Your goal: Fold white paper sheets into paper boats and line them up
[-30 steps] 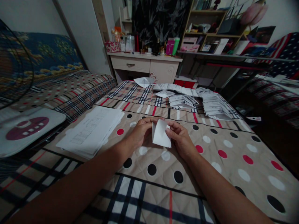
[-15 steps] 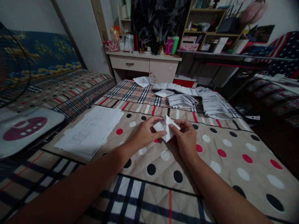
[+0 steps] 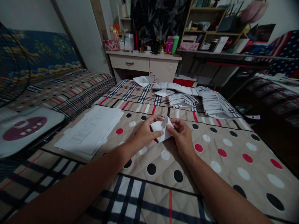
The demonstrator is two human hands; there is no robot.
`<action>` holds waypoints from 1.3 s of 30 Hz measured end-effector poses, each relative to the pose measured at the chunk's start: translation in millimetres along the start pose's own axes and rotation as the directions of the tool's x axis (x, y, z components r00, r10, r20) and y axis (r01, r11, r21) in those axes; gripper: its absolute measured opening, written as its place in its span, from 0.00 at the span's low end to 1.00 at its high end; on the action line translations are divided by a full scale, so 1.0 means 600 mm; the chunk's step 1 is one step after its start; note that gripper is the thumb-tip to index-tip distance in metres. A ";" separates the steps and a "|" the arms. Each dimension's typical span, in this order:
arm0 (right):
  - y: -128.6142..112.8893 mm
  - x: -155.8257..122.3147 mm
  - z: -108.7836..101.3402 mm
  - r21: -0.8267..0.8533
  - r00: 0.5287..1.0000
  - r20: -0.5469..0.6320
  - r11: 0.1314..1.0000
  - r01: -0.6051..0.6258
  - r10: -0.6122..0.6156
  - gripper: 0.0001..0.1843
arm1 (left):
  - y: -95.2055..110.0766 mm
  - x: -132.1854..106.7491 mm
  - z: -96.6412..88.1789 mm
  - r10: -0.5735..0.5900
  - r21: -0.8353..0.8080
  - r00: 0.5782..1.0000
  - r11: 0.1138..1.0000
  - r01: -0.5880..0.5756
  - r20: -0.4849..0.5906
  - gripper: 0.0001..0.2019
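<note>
A small piece of folded white paper (image 3: 162, 128), with a pointed flap standing up in its middle, is held just above the bedspread (image 3: 149, 186). My left hand (image 3: 147, 132) pinches its left side, thumb in front and fingers behind. On the right side my right hand (image 3: 182, 134) grips it, the thumb pressing the front face near the raised flap. The fingers behind the paper are partly hidden. To the left lies a loose stack of printed sheets (image 3: 91, 130).
Farther back on the bed are rows of folded papers (image 3: 216, 104), another bundle (image 3: 182, 100), and two paper boats (image 3: 143, 81). A white plastic seat (image 3: 30, 129) with a purple print stands at the left. Behind the bed is a white dresser (image 3: 130, 63).
Both hands have shifted slightly left with the paper. My right hand has moved closer to the left one, and the paper's right side has turned inward.
</note>
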State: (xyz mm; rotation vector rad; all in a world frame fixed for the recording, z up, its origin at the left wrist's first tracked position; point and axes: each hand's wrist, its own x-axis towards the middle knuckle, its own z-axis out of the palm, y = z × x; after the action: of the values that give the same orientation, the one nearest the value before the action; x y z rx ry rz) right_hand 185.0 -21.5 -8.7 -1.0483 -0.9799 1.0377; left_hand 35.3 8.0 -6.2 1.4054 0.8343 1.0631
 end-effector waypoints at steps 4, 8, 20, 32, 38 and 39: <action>-0.003 0.000 0.002 0.045 0.999 0.017 0.999 -0.031 0.030 0.17 | 0.002 -0.002 0.003 -0.004 -0.050 0.999 0.999 0.002 -0.037 0.22; -0.003 -0.002 0.006 0.051 0.999 0.016 0.998 -0.031 0.030 0.18 | -0.003 -0.002 0.004 0.092 0.154 0.989 0.985 -0.074 -0.113 0.19; -0.003 -0.005 0.011 0.046 0.996 0.041 0.996 -0.079 0.077 0.14 | 0.015 -0.005 0.004 0.511 0.611 0.857 0.699 -0.371 -0.063 0.06; 0.003 -0.004 0.014 -0.059 0.989 0.053 0.989 -0.137 0.140 0.20 | 0.012 -0.003 0.003 0.453 0.504 0.859 0.814 -0.288 -0.240 0.03; 0.002 -0.002 0.014 -0.095 0.988 0.044 0.985 -0.147 0.151 0.19 | 0.014 -0.008 0.003 0.512 0.511 0.847 0.771 -0.380 -0.143 0.05; 0.002 -0.002 0.014 -0.101 0.988 0.036 0.984 -0.144 0.148 0.19 | 0.015 -0.009 0.003 0.526 0.518 0.843 0.755 -0.401 -0.114 0.05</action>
State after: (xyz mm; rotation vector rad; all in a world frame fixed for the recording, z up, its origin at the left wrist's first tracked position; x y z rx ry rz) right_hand 176.5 -21.0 -8.4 -1.1969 -1.0091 1.1458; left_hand 34.6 1.3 2.2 2.0004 1.0022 1.5192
